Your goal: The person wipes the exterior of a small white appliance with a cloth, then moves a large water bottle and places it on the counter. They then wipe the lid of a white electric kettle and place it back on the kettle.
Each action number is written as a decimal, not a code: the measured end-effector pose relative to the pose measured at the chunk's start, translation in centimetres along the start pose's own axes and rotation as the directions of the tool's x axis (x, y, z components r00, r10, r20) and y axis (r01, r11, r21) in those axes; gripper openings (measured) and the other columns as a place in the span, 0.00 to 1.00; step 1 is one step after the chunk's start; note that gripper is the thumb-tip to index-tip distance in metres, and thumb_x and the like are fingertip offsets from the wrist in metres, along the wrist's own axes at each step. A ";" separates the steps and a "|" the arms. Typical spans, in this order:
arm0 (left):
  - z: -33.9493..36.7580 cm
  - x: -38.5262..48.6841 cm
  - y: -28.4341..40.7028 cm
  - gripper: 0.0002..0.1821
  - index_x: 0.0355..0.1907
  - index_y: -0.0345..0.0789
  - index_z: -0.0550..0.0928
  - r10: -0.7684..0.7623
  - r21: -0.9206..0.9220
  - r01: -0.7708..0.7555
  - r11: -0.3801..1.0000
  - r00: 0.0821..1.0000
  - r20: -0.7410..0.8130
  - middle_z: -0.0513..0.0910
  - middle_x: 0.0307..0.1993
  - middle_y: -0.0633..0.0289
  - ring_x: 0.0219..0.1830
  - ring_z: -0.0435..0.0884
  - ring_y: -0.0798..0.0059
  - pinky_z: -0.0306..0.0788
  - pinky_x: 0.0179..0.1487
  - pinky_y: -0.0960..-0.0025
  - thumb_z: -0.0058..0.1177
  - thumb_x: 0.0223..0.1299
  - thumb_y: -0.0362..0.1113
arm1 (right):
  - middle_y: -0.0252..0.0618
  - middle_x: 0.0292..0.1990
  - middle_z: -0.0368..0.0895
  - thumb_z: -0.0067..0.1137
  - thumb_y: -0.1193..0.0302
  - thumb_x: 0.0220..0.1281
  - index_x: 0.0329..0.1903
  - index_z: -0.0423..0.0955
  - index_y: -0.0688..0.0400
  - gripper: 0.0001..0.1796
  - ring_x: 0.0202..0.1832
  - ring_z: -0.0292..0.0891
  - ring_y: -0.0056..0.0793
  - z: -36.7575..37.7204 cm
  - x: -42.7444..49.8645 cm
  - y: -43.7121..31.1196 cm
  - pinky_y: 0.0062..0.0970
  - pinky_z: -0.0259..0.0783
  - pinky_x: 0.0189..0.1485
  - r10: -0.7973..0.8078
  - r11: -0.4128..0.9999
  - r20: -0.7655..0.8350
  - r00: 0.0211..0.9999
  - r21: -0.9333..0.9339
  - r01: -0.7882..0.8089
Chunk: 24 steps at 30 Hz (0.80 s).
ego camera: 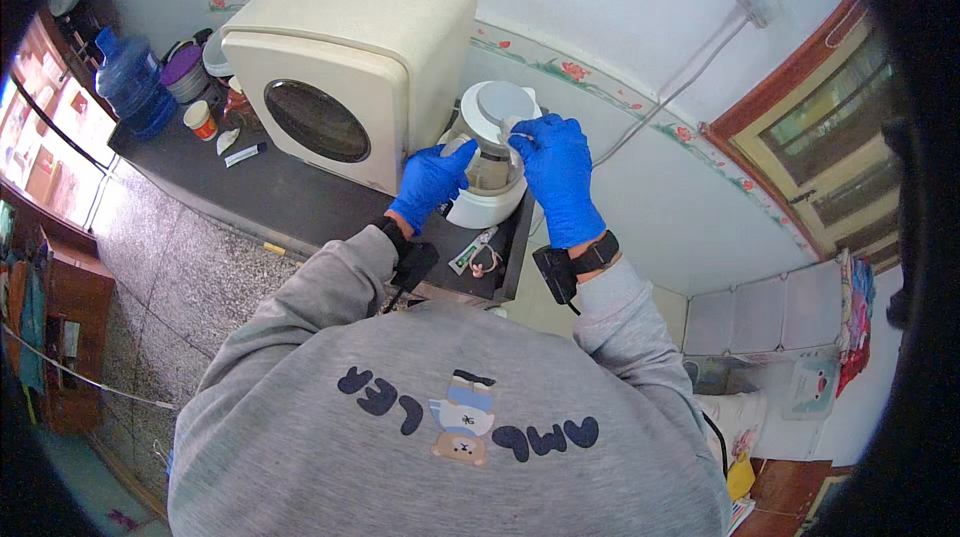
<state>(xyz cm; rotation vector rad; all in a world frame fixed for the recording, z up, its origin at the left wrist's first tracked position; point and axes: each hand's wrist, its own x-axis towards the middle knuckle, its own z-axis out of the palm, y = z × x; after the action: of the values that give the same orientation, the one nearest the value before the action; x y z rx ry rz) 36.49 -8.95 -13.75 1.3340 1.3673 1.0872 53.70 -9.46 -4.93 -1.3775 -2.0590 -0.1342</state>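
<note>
Both of my hands wear blue gloves. A small white countertop appliance (484, 208) with a clear container stands on the dark counter, its round white lid (505, 103) with a grey top at the back. My left hand (435, 180) is at the container's left side, thumb raised against its rim; whether it grips the rim cannot be told. On the right, my right hand (553, 169) pinches a whitish, crumpled piece, perhaps a wipe (514, 133), beside the lid. The container's inside is partly hidden by my hands.
A large cream cabinet-like appliance (352, 19) with a round dark window stands left of the container. Farther left are a blue water bottle (135, 83), a paper cup (200, 120) and a marker-like tube (245, 154). A green-and-white tube (472, 250) and a hair tie (484, 261) lie near the counter's front edge.
</note>
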 end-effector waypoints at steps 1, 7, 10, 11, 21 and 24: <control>0.0 0.1 0.0 0.24 0.26 0.34 0.81 -0.046 -0.030 0.046 0.998 0.999 0.012 0.77 0.14 0.62 0.17 0.76 0.76 0.68 0.22 0.73 0.52 0.53 0.56 | 0.42 0.31 0.77 0.60 0.65 0.49 0.32 0.80 0.54 0.09 0.36 0.70 0.42 0.0 0.0 0.3 0.37 0.67 0.40 0.010 1.000 -0.015 1.000 0.008 -0.010; -0.1 0.1 -0.2 0.24 0.25 0.34 0.80 -0.055 -0.057 0.056 0.997 0.998 0.022 0.77 0.14 0.61 0.17 0.76 0.76 0.69 0.22 0.73 0.52 0.53 0.56 | 0.42 0.32 0.77 0.59 0.67 0.50 0.32 0.80 0.56 0.08 0.38 0.70 0.43 -0.3 -0.1 2.4 0.37 0.67 0.41 0.117 0.993 0.012 0.993 -0.017 -0.117; 0.0 0.0 -0.3 0.23 0.24 0.34 0.80 -0.120 -0.145 0.123 0.982 0.992 0.032 0.77 0.14 0.62 0.16 0.75 0.77 0.68 0.21 0.73 0.53 0.52 0.56 | 0.42 0.32 0.76 0.58 0.67 0.50 0.31 0.79 0.56 0.08 0.38 0.69 0.43 -0.1 -0.1 2.3 0.37 0.67 0.40 0.130 0.991 0.010 0.991 -0.042 -0.129; 0.0 0.0 -0.2 0.23 0.24 0.34 0.80 -0.169 -0.190 0.173 0.966 0.985 0.038 0.77 0.14 0.62 0.16 0.75 0.78 0.67 0.21 0.74 0.53 0.52 0.56 | 0.42 0.32 0.76 0.58 0.68 0.50 0.31 0.79 0.56 0.07 0.38 0.69 0.43 0.2 -0.2 1.8 0.37 0.67 0.40 0.052 0.998 -0.023 0.998 -0.044 -0.053; 0.1 0.0 0.6 0.23 0.24 0.32 0.80 -0.211 -0.134 0.209 0.969 0.977 -0.002 0.77 0.15 0.61 0.16 0.75 0.77 0.67 0.22 0.74 0.53 0.52 0.55 | 0.42 0.31 0.74 0.56 0.68 0.51 0.31 0.77 0.54 0.05 0.36 0.69 0.43 1.8 -0.5 -2.4 0.38 0.66 0.38 -0.130 0.990 -0.035 0.991 -0.055 0.128; -0.1 -0.3 0.8 0.23 0.24 0.33 0.80 -0.193 -0.155 0.196 0.968 0.981 0.031 0.77 0.14 0.62 0.16 0.74 0.78 0.67 0.21 0.74 0.53 0.52 0.55 | 0.43 0.32 0.77 0.57 0.67 0.50 0.31 0.79 0.53 0.06 0.36 0.70 0.44 0.7 -0.6 -0.1 0.39 0.66 0.39 0.024 0.998 -0.052 0.998 0.063 -0.021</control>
<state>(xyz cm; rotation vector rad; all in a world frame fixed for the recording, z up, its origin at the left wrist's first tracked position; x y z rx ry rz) 36.56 -9.26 -12.94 1.0682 1.3409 1.0262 53.49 -9.69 -5.76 -1.3445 -1.9868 -0.0946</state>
